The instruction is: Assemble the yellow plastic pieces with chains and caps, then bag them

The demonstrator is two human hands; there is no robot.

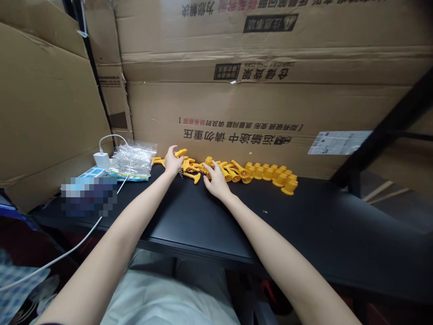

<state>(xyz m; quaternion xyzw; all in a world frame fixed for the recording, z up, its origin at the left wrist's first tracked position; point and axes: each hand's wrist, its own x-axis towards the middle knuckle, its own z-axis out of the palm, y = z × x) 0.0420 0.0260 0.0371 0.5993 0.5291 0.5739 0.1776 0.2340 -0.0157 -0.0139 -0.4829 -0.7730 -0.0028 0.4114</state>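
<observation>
As the left hand (pixel 173 163) pinches a yellow handle (pixel 181 153) near the worktop (pixel 203 221)'s far edge, the right hand (pixel 218 181) grips a yellow cup (pixel 209 160): seemingly pick-up, calling for clean lifts!

Both arms (pixel 130 228) reaching forward, converging; left grip (pixel 173 163) curled, right grip (pixel 217 181) half-spread.

Head view, single: high, at six o'clock of the worktop (pixel 206 225). Faces twelve o'clock, angled down; near range.
</observation>
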